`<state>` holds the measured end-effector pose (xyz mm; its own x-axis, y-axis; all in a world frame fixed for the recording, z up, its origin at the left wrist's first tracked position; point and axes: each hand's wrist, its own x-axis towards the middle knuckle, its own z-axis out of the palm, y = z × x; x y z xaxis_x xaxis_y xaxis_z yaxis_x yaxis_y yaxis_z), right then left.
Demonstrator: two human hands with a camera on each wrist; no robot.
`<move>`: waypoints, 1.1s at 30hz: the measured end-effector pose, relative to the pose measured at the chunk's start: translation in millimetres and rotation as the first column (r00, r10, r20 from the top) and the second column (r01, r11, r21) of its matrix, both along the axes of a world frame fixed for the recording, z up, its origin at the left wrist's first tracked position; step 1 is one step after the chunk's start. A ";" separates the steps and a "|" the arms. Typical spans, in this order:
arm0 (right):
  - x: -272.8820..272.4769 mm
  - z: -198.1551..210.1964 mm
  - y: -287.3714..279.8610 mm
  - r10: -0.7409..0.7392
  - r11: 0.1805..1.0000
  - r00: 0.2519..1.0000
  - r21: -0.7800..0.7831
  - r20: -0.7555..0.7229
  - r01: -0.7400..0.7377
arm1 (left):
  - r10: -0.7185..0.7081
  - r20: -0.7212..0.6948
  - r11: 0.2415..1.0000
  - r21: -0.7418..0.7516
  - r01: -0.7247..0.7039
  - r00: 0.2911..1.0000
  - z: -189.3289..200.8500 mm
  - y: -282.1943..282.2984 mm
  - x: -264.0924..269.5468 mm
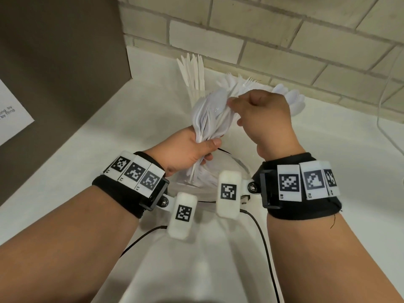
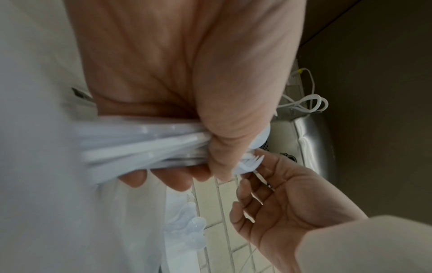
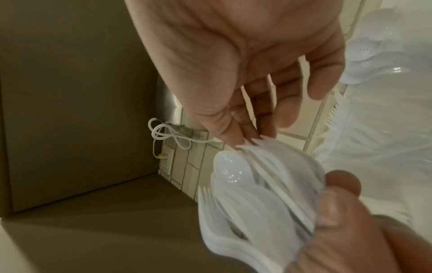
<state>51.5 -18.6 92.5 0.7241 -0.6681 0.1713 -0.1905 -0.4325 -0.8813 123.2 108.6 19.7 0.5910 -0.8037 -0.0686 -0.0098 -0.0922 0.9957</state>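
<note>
My left hand [image 1: 190, 147] grips a thick bundle of white plastic cutlery [image 1: 209, 114] by the handles, spoon bowls and fork tines pointing up and away. In the left wrist view the left hand's thumb [image 2: 224, 147] lies across the bundle [image 2: 140, 146]. My right hand [image 1: 235, 103] reaches in from the right. Its thumb and forefinger pinch the tip of one piece at the top of the bundle. The right wrist view shows the right hand [image 3: 240, 136] pinching just above a spoon bowl in the bundle [image 3: 257, 194]. What kind of piece is pinched is unclear.
Upright white knives [image 1: 192, 71], forks [image 1: 240, 80] and spoons [image 1: 290, 97] stand at the back of the white counter [image 1: 153, 88] against a tiled wall [image 1: 273, 40]. A brown cabinet side [image 1: 54, 62] closes the left. A white cable [image 1: 389, 106] hangs at the right.
</note>
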 end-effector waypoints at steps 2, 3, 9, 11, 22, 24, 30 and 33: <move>2.8 -0.3 -1.0 -0.045 0.998 0.996 0.044 0.076 0.042 | 0.009 0.020 1.000 0.024 -0.010 1.000 -0.5 -0.1 0.1; 3.7 0.0 -1.8 -0.059 0.997 0.992 0.062 0.110 0.052 | 0.017 0.028 0.999 0.036 -0.018 0.999 -0.9 0.1 0.7; 5.7 -4.3 2.9 -0.009 0.999 0.997 0.032 0.073 0.007 | 0.029 0.071 0.997 0.074 -0.034 0.997 1.8 -0.4 -0.5; 9.3 -4.1 1.9 -0.050 0.998 0.996 -0.022 0.070 0.051 | 0.028 0.081 0.996 0.085 -0.035 0.996 1.8 -0.6 -2.1; 13.3 1.5 -0.5 -0.167 0.979 0.954 0.156 0.248 0.131 | -0.003 0.084 0.995 0.103 -0.006 0.996 0.1 0.5 -4.6; 6.2 19.5 -2.4 -0.242 0.955 0.842 0.274 0.482 0.117 | -0.012 0.021 0.996 0.087 0.010 1.000 -0.9 0.8 -4.3; -6.2 31.5 8.7 -0.043 0.998 0.917 0.055 0.397 0.023 | 0.055 -0.016 0.997 0.047 -0.054 0.998 0.4 -2.3 -2.5; -5.2 12.1 20.2 0.124 0.976 0.989 -0.189 0.085 -0.106 | 0.074 -0.006 0.997 0.036 -0.073 0.997 1.7 -4.5 -3.1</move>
